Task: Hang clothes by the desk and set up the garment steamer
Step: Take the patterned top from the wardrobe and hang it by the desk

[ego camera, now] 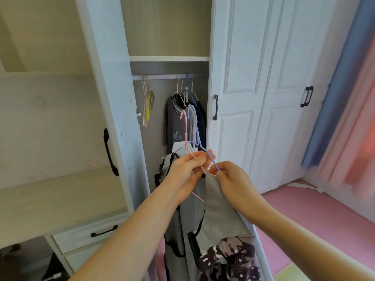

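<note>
A white wardrobe fills the view, its open compartment straight beyond the fingers. To the right of the fingers stand its closed doors with dark handles, and farther right hang blue and pink curtains. High above the fingers runs a rail; dark shirts hang from it just behind the fingertips, and bare yellow and pink hangers hang up and to the left. Below the fingers drop grey garments, and under those a dark patterned cloth. The left hand has its fingers curled round the pink hanger, whose hook rises above them. The right hand pinches the lower wire of the purple hanger between thumb and fingertips, close beside the left fingers.
</note>
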`<state>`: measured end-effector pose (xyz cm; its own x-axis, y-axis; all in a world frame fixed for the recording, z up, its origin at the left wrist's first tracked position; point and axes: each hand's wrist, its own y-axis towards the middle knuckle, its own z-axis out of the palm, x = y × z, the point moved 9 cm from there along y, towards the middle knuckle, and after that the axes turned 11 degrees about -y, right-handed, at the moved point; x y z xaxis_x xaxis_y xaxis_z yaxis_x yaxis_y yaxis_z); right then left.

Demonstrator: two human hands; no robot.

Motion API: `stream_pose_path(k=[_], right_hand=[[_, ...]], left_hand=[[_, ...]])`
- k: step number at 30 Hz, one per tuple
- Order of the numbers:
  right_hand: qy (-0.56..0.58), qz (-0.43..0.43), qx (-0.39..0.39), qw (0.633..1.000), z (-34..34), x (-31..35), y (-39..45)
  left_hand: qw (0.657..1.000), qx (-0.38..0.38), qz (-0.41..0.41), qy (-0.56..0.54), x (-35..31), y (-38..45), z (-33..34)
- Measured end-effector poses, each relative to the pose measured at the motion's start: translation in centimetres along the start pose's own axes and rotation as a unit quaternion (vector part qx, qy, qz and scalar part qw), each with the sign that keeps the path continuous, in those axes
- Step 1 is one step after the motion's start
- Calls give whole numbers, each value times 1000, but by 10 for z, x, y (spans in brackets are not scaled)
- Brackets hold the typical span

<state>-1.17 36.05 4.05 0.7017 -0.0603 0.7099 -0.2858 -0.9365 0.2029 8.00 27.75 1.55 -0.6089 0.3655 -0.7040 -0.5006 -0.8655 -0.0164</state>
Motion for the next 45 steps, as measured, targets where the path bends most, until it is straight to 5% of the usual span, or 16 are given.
stream_pose_path(k=[25, 36, 45], right_hand=[[84, 26, -75, 993, -14, 54, -245], [18, -51, 1, 999, -29, 70, -266], [-128, -220, 69, 965, 1, 109, -286]], left_hand=[[978, -11, 2, -210, 28, -242, 36], [987, -92, 129, -23, 10, -300, 42], [924, -207, 250, 204, -19, -361, 10]])
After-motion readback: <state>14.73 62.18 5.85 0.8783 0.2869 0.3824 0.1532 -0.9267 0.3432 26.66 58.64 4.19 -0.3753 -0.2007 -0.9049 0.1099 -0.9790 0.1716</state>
